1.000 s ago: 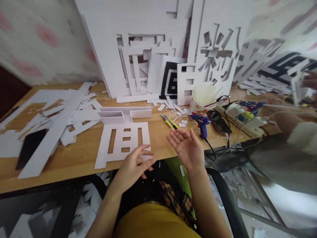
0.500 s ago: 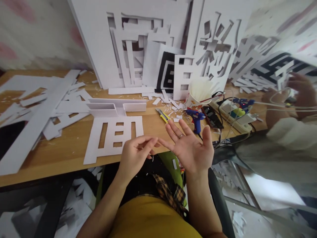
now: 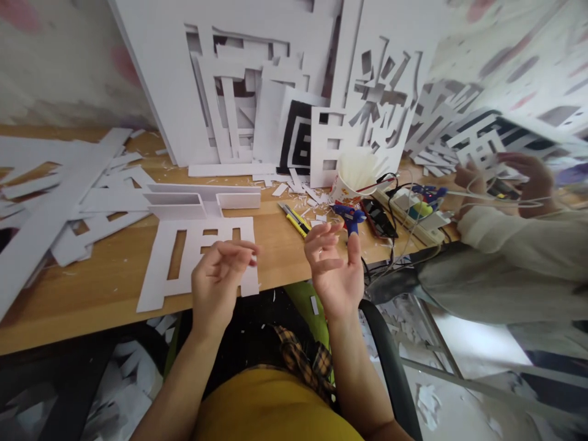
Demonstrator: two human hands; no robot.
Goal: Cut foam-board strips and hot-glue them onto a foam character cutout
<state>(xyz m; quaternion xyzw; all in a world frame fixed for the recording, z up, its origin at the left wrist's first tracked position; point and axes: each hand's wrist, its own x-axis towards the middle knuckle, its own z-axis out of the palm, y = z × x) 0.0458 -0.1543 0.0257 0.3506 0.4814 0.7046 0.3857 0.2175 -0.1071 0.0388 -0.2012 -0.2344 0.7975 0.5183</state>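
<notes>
My left hand (image 3: 215, 288) is above the table's front edge, its thumb and fingertips pinched together. Whatever may be between them is too small to make out. It partly covers a flat white foam-board character (image 3: 154, 269) with cut-out slots. Palm up and fingers loosely curled, my right hand (image 3: 337, 278) is open and holds nothing. Just beyond it are a blue glue gun (image 3: 350, 215) and a yellow utility knife (image 3: 296, 220). Behind the flat piece, a folded white foam-board strip (image 3: 174, 202) stands on edge.
Large cut-out white boards (image 3: 156, 79) lean at the back. A paper cup (image 3: 344, 187) holds glue sticks. Cables and a power strip (image 3: 413, 214) lie to the right, where another person's hands (image 3: 528, 174) hold a white cut-out. White offcuts (image 3: 105, 202) cover the left side.
My hands have moved apart; the left fingertips no longer touch the right hand's little finger. The right fingers have curled somewhat. The view has shifted a little to the right.
</notes>
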